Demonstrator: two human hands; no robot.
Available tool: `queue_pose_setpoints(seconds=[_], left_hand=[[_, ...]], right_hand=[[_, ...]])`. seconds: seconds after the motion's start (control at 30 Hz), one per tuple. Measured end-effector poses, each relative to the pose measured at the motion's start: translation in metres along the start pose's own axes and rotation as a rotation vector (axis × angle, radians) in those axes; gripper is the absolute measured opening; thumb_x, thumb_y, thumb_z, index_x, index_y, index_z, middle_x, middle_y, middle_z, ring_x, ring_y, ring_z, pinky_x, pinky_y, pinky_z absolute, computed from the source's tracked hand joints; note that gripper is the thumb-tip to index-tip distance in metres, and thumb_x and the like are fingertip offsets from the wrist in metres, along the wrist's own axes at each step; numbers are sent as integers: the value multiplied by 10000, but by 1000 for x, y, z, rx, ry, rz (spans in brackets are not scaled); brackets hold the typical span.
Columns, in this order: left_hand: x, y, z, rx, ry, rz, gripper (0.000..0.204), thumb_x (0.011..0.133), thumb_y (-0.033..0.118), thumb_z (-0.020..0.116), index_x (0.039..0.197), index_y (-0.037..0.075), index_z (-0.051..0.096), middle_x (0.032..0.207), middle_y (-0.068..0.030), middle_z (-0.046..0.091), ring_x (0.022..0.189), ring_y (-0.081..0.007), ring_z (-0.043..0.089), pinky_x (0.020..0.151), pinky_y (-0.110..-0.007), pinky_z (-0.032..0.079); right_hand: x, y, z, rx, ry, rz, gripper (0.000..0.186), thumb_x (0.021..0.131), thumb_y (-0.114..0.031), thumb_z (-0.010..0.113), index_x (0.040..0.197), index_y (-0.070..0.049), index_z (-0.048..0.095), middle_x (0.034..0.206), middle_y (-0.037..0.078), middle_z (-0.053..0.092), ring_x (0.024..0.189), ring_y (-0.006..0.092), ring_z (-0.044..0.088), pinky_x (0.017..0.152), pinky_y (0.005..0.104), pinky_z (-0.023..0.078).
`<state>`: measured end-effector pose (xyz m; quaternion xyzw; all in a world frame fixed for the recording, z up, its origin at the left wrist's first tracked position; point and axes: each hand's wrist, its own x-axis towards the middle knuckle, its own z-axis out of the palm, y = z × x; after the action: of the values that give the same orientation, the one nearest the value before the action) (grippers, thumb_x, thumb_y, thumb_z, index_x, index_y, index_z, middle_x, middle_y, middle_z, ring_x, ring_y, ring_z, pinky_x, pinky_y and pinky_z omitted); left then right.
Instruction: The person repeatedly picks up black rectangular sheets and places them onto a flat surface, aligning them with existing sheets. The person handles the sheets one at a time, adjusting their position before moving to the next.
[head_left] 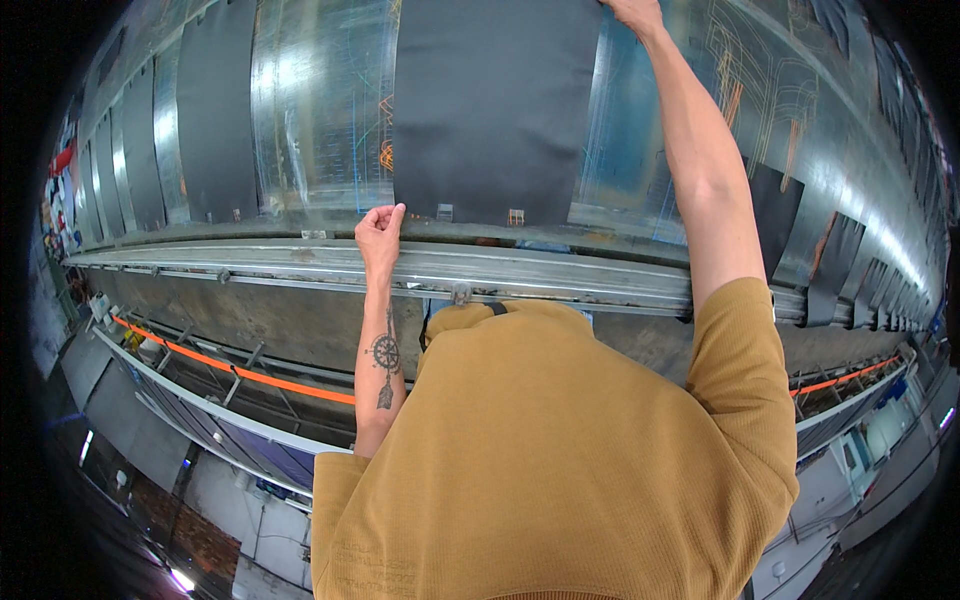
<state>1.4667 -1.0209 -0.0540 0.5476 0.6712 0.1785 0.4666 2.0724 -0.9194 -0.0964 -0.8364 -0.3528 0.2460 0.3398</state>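
A wide dark grey fabric panel [495,110] lies on the shiny metal table [330,120] in front of me. At its near left corner, my left hand [380,236] is closed, with the panel's corner pinched between thumb and fingers. My right arm reaches far forward along the panel's right edge. There my right hand [636,14] is partly cut off by the top of the picture. Its fingers are bent at the panel's edge and appear to grip it. Small tabs [516,216] show along the panel's near edge.
More dark panels [216,110] lie in a row to the left, and others [776,215] to the right, some overhanging the edge. A metal rail [480,268] runs along the table's near side. Orange and yellow lines [740,80] mark the surface. Behind me is an orange bar [250,372].
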Motion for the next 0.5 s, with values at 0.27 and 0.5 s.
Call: queue_pose_setpoints(seconds=[0.27,0.5], left_hand=[[2,-3,-2,14,-19,4,238,904,203,831,924,-22,754,713,32,657,628,-28,511,581,-206,432],[2,-2,-3,41,-26,6,240,902,208,834,924,-18,757,711,33,654,628,-29,507,581,-209,431]], right_hand=[[1,1,2,-57,3,4,294,783,-375,832,870,-94,831,810,102,783,775,211,746,751,355,574],[3,0,2,-76,3,18,306,782,-397,840,874,-106,833,820,104,785,780,211,746,762,359,574]])
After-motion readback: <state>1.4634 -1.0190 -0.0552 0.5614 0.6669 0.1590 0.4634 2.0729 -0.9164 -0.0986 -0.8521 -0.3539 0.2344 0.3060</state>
